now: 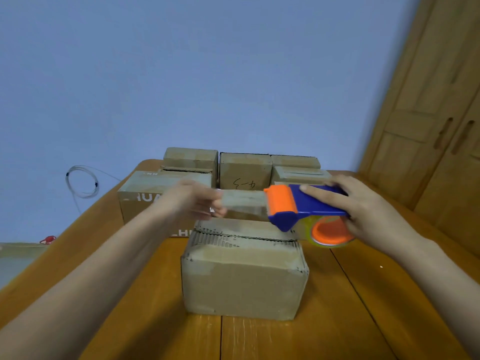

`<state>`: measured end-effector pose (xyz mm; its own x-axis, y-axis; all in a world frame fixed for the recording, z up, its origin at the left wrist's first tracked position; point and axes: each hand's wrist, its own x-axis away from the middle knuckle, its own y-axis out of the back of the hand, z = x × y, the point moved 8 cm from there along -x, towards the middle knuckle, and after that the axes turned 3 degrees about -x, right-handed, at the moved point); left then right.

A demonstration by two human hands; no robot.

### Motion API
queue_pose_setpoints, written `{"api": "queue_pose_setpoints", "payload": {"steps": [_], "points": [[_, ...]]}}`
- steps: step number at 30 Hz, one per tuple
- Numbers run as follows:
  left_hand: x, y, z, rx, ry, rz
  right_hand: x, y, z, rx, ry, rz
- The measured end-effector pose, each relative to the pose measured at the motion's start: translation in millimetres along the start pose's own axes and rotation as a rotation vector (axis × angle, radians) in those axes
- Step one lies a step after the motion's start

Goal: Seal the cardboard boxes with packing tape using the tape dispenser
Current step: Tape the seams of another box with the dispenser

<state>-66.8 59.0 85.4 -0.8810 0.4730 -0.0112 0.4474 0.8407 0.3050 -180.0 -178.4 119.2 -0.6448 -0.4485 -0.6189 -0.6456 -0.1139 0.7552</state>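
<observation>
A small cardboard box (244, 279) stands on the wooden table (337, 320) in front of me, its top flaps closed along a rough seam. My right hand (363, 206) grips a blue and orange tape dispenser (304, 203) above the box's far right corner, with a roll of clear tape (331, 233) under it. A strip of clear tape (244, 202) stretches left from the dispenser. My left hand (200, 201), blurred, pinches the free end of that strip above the box's far left corner.
Several more cardboard boxes (244, 172) are stacked at the table's far side against a blue wall; a larger one (145, 198) stands at the left. A wooden wardrobe (441, 113) rises on the right. A coiled wire (81, 181) hangs on the wall.
</observation>
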Motion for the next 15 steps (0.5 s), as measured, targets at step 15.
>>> {"api": "queue_pose_setpoints", "payload": {"steps": [15], "points": [[8, 78, 61, -0.123, 0.139, 0.029, 72, 3, -59, -0.058, -0.184, 0.164]]}}
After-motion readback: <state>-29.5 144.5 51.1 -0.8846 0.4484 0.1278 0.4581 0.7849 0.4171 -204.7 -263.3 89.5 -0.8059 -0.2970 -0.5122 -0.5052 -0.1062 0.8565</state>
